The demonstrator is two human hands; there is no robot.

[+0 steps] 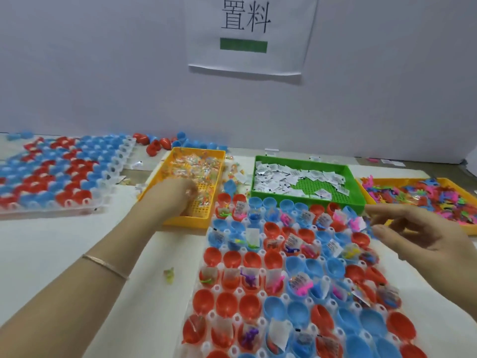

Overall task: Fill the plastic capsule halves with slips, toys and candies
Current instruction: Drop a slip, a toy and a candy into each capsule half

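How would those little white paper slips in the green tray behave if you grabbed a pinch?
The slips look thin and creased, so probably floppy and very light. They lie in a loose, overlapping heap in the green tray, so a pinch would likely lift several at once. Being flat, they should not roll.

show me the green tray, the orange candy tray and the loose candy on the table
green tray [309,183], head view, bare patch of its floor
orange candy tray [188,222], head view, near wall
loose candy [169,274], head view, its middle
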